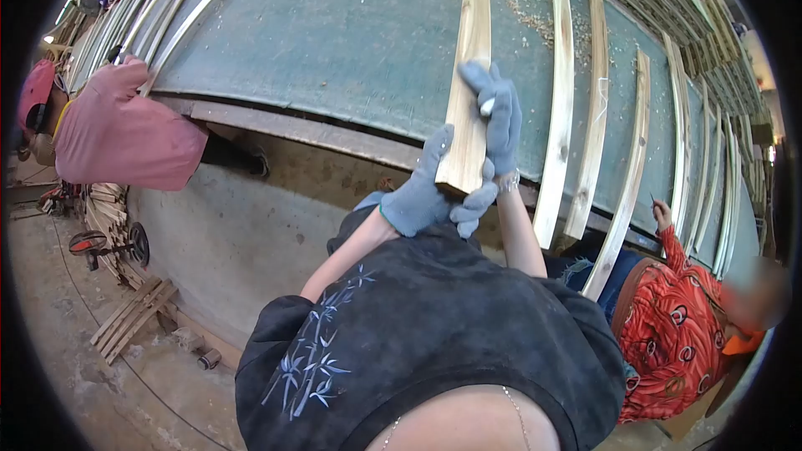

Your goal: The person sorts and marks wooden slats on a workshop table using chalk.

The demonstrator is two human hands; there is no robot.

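A long wooden board (469,42) reaches from near my chest out over the blue-green table (334,42). My left hand (424,188), in a grey glove, is closed round the left side of the board near its close end. On the board's right side is my right hand (499,117), also gloved, its fingers wrapped against the wood a little farther up. Something small and white shows at a fingertip of the right glove. Just right of my hands, a pale plank (557,100) lies over the table edge.
More planks (591,108) lie to the right, with stacked boards (660,0) behind. Wood shavings (522,0) dot the tabletop. A person in pink (125,129) stands at the left, a person in red (672,334) at the right. Slats (134,317) lie on the floor.
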